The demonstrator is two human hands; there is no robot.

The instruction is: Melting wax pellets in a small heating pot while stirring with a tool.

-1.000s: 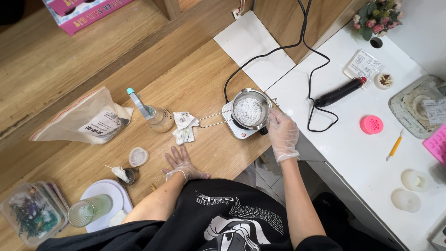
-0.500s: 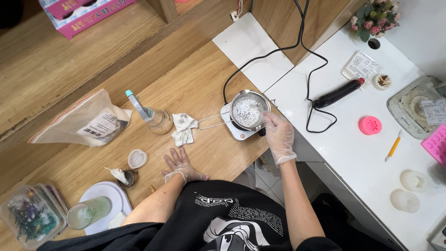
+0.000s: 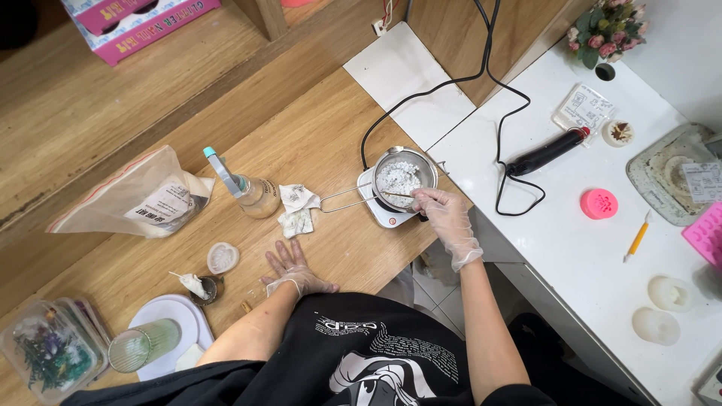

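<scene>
Metal pot [image 3: 406,178] mid-frame on small hotplate [image 3: 385,210]: white flakes unmelted, right hand [image 3: 444,214] pinching thin stick [image 3: 397,195] into them, left hand [image 3: 295,269] flat w/ fingers spread on wood table [image 3: 323,143].

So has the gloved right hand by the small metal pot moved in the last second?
Yes. The right hand has slid left along the pot, from its right rim toward its near side, now holding a thin stick over the white flakes.

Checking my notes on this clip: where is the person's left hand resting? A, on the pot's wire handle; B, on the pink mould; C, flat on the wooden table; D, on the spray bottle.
C: the gloved left hand lies palm down on the wooden table, apart from everything else.
</scene>
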